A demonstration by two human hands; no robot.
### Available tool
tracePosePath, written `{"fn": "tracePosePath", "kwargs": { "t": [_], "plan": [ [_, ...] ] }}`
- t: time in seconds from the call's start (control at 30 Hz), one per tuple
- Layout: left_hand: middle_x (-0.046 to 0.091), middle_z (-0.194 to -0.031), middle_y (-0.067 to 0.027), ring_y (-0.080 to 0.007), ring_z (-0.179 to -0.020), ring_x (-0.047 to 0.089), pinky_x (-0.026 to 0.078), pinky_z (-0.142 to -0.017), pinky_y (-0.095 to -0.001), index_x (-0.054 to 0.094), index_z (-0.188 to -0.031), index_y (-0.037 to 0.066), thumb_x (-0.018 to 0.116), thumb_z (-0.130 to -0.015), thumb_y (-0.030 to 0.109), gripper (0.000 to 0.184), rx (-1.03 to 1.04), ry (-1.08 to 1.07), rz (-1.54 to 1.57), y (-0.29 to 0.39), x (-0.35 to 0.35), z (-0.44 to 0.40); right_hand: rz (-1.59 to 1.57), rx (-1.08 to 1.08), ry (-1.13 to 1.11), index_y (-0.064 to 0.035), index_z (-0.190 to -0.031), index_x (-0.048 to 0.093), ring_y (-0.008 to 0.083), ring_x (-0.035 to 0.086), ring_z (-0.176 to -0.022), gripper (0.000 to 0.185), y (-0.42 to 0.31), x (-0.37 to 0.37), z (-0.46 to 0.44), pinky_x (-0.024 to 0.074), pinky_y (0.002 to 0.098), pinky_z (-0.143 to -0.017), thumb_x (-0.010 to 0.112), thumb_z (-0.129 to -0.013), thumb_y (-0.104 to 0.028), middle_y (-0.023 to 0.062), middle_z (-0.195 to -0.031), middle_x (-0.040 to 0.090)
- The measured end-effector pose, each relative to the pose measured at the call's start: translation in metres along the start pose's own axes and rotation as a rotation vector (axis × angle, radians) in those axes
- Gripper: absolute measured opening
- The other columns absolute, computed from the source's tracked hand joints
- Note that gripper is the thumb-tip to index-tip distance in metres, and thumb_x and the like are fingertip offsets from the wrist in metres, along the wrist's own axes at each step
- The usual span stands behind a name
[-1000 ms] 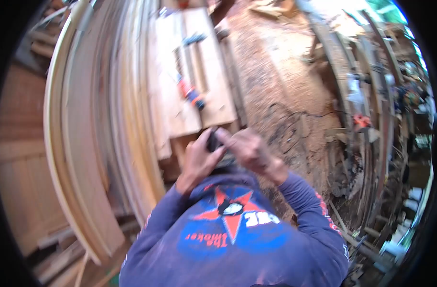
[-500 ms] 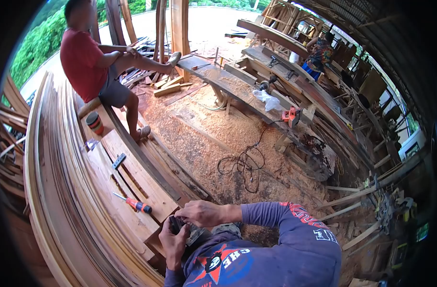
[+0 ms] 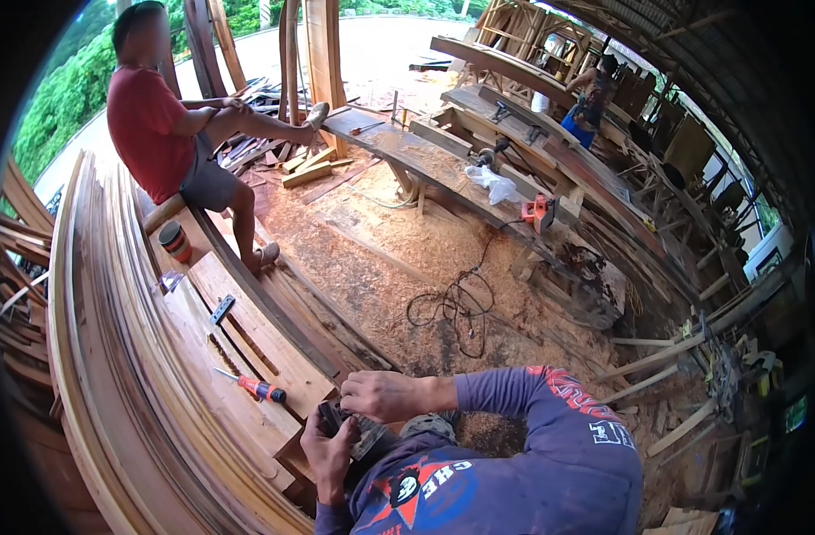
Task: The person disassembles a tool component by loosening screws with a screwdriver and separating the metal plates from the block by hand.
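left hand (image 3: 329, 453) curled round a small dark object (image 3: 333, 417), right hand (image 3: 377, 396) fingers bunched against it

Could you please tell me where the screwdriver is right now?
In the head view, the screwdriver lies left of centre on the pale boards, its handle end nearest the person's left hand.
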State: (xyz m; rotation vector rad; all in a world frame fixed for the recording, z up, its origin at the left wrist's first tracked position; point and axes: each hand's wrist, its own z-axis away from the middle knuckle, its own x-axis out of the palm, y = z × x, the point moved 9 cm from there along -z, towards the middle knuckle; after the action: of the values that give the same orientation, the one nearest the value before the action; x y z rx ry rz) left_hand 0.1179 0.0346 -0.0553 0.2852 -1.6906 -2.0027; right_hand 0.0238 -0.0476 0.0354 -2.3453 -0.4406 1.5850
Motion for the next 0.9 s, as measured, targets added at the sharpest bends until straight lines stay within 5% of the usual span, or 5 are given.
{"fn": "tracePosePath", "kwargs": {
  "t": [0.23, 0.73, 0.9],
  "plan": [
    [0.071, -0.098, -0.0036, -0.0087, -0.081, 0.068, 0.058, -0.071, -0.0246, 0.062, -0.119, -0.003, 0.076, -0.088, 0.001, 0.034, -0.043, -0.013, 0.088, 0.004, 0.0, 0.005, 0.307, -0.222, -0.092, -0.0056, -0.085, 0.063, 0.0222, 0.061, -0.088, 0.013, -0.022, 0.005, -0.005, 0.0486, 0.0337, -0.075, 0.062, -0.082, -0.018, 0.0067, -0.09, 0.059],
    [0.072, -0.098, -0.0058, -0.0124, -0.079, 0.071, 0.059, -0.072, -0.0264, 0.062, -0.121, -0.005, 0.073, -0.085, -0.001, 0.038, -0.071, -0.005, 0.177, 0.0, -0.004, 0.002, 0.404, -0.412, -0.189, -0.0091, -0.082, 0.063, 0.02, 0.061, -0.088, 0.014, -0.029, 0.006, -0.019, 0.048, 0.0333, -0.077, 0.063, -0.081, -0.023, 0.0038, -0.088, 0.06],
    [0.072, -0.099, -0.0073, -0.015, -0.078, 0.072, 0.061, -0.068, -0.0285, 0.06, -0.123, -0.004, 0.077, -0.087, -0.001, 0.04, -0.133, -0.005, 0.255, 0.007, -0.003, 0.006, 0.217, -0.32, -0.182, -0.0072, -0.086, 0.065, 0.0236, 0.063, -0.089, 0.015, -0.013, 0.005, -0.026, 0.0505, 0.0356, -0.076, 0.066, -0.082, -0.022, 0.0071, -0.092, 0.061]
  ]
}}
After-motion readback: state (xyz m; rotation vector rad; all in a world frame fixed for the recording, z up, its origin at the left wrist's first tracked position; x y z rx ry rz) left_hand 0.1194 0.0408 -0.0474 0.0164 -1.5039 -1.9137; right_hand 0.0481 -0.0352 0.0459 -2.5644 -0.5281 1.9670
